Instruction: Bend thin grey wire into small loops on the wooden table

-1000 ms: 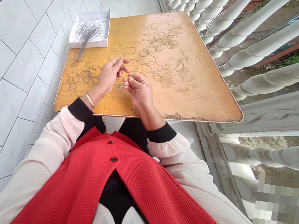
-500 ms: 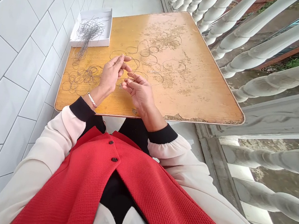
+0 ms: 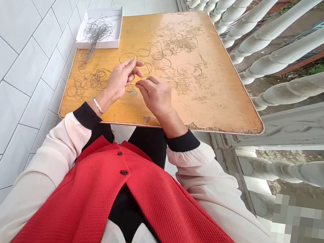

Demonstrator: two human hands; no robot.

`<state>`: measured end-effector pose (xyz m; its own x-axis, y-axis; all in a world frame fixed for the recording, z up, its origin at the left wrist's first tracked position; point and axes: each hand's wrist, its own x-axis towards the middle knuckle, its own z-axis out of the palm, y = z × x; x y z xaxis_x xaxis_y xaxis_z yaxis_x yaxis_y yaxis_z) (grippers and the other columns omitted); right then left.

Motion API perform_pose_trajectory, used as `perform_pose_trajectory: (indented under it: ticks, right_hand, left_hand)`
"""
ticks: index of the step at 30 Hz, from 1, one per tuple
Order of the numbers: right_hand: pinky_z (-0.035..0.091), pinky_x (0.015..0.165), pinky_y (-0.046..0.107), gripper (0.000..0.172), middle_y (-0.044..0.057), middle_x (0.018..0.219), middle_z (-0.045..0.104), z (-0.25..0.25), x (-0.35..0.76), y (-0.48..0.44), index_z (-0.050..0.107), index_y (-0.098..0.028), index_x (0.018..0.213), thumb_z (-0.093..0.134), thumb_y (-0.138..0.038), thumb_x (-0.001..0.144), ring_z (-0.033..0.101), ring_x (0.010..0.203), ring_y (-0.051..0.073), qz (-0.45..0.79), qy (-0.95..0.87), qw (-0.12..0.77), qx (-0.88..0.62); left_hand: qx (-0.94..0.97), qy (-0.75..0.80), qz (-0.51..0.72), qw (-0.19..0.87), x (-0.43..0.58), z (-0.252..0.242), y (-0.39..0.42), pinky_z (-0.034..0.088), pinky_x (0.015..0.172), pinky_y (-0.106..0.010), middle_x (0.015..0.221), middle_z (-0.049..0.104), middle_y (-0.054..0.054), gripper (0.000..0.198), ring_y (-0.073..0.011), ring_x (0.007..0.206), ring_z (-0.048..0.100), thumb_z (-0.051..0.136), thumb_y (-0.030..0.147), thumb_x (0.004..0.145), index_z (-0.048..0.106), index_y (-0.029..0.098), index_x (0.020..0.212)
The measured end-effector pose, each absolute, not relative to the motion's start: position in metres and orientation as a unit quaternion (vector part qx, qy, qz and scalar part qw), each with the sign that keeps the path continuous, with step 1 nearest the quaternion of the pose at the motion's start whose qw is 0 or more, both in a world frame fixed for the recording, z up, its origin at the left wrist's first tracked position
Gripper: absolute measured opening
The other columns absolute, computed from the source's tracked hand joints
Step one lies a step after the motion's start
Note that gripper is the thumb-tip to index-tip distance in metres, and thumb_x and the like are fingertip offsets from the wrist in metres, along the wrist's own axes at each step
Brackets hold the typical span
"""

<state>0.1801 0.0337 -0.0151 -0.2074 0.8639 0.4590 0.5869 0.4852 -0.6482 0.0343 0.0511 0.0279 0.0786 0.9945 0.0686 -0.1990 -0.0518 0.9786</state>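
Observation:
My left hand (image 3: 120, 78) is above the near left part of the table, its thumb pressed to the index finger and the other fingers partly stretched. To its right, my right hand (image 3: 157, 97) is closed in a pinch, fingertips pointing toward the left one. Both seem to grip a thin wire, faint and mostly hidden by the fingers. Below them lies a small heap of tiny bits (image 3: 133, 92). Left of my left hand is a tangle of thin wire rings (image 3: 97, 80). Beyond my hands, several larger wire rings (image 3: 161, 63) lie spread on the wood.
A white open box (image 3: 113, 41) with a bundle of thin dark wires (image 3: 98, 31) stands at the far left corner of the wooden table (image 3: 219, 101). A white tiled wall (image 3: 17, 57) runs along the left, and a white balustrade (image 3: 263, 43) along the right.
My right hand has turned over, palm down, and its fingers have closed into a pinch, drawing slightly right. The heap of tiny bits shows more. My left hand has barely moved.

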Motion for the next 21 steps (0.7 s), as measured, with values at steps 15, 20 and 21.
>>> perform_pose_trajectory:
  ticks: [15,20,21]
  right_hand:
    - [0.049,0.07,0.031,0.025,0.004,0.088,0.072,-0.035,0.176,0.033,0.067,-0.021,0.116,0.057,-0.031,0.096,0.064,0.074,0.017,0.097,-0.766,0.434,-0.464]
    - [0.052,0.064,0.029,0.033,-0.002,0.075,0.069,-0.03,0.183,0.028,0.064,-0.025,0.119,0.067,-0.044,0.092,0.06,0.06,0.013,0.244,-0.651,0.526,-0.49]
    - [0.051,0.06,0.027,0.034,-0.002,0.074,0.069,-0.027,0.186,0.028,0.064,-0.025,0.118,0.068,-0.046,0.091,0.059,0.057,0.012,0.28,-0.618,0.543,-0.495]
  left_hand:
    - [0.433,0.397,0.56,0.585,0.036,0.034,0.047,0.024,0.042,-0.015,0.06,0.062,0.0,0.035,-0.0024,0.046,0.038,0.048,0.027,0.106,0.067,0.015,0.08]
    - [0.45,0.403,0.533,0.592,0.029,0.035,0.05,0.022,0.042,-0.014,0.063,0.062,0.0,0.031,-0.0011,0.047,0.042,0.053,0.026,0.104,0.069,0.013,0.081]
    - [0.457,0.401,0.526,0.595,0.028,0.035,0.051,0.022,0.042,-0.014,0.065,0.062,-0.001,0.031,-0.0009,0.048,0.044,0.055,0.028,0.104,0.07,0.013,0.081]
